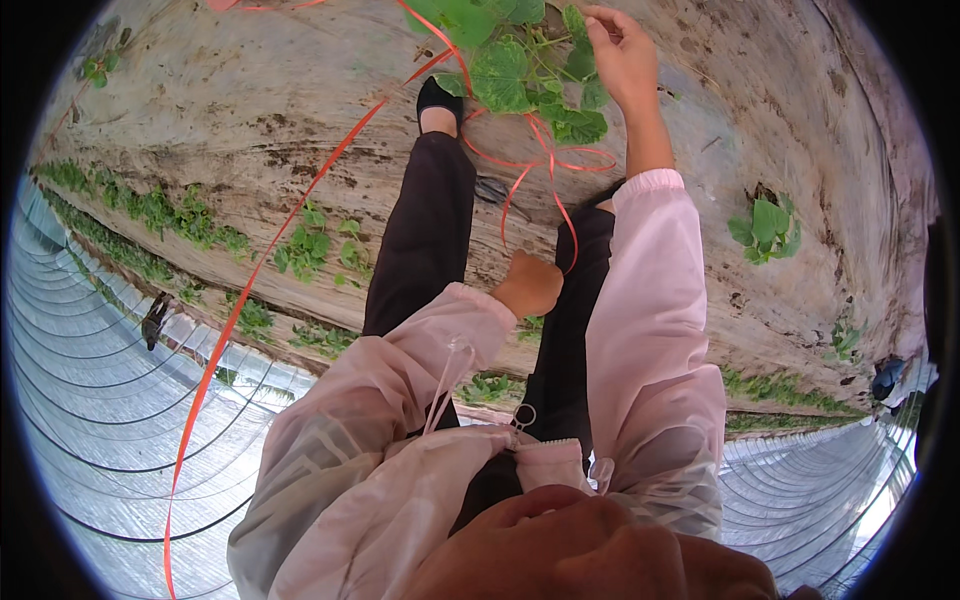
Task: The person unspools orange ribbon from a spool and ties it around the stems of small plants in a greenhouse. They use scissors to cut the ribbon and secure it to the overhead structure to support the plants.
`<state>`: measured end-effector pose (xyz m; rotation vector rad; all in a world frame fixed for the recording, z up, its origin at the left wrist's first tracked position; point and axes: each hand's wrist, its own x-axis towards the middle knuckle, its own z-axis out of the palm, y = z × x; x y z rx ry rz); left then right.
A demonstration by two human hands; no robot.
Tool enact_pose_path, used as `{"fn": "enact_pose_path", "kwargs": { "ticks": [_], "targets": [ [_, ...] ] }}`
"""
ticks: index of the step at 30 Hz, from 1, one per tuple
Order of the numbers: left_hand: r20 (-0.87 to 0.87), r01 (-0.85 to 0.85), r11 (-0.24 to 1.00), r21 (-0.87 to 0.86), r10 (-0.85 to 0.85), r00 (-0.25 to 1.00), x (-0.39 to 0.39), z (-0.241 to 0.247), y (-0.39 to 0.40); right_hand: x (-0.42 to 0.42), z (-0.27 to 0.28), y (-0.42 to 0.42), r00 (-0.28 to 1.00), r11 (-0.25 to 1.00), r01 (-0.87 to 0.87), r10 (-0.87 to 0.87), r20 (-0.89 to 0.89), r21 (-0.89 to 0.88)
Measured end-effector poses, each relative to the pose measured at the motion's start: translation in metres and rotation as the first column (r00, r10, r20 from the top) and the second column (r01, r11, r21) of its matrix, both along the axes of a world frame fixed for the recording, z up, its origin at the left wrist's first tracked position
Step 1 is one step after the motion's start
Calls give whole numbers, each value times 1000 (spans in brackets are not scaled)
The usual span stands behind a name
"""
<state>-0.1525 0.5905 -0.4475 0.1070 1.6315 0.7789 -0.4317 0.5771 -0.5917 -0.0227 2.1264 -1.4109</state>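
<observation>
My left hand (531, 285) is closed in a fist between my knees, on a thin orange-red plastic ribbon (553, 169) that loops on the ground beyond it. My right hand (626, 64) reaches to the top of the view, fingers curled at the edge of a broad-leaved green vine plant (502, 75). Thumb and fingertips meet a leaf there; whether they grip it is unclear. A longer stretch of ribbon (300, 199) runs from the plant down past my left side. Some leaves show pale mottling.
Soiled plastic film (712, 112) covers the ground. Between my feet lies a dark tool, seemingly scissors (493, 190). A small plant (766, 229) grows at right, with several more (304, 247) at left. Hooped greenhouse sheeting (112, 420) curves behind. My dark shoe (439, 101) is beside the vine plant.
</observation>
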Motion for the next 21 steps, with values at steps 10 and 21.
{"fn": "enact_pose_path", "kwargs": {
  "ticks": [10, 21],
  "targets": [
    [-211, -171, 985, 20, 172, 962, -4, 6, -10, -21, -141, -90, 606, 416, -794, 602, 521, 442],
    [-207, -254, 964, 77, 265, 942, -4, 11, -6, -12, -209, -70, 172, -44, -830, 928, 330, 556]
  ]
}}
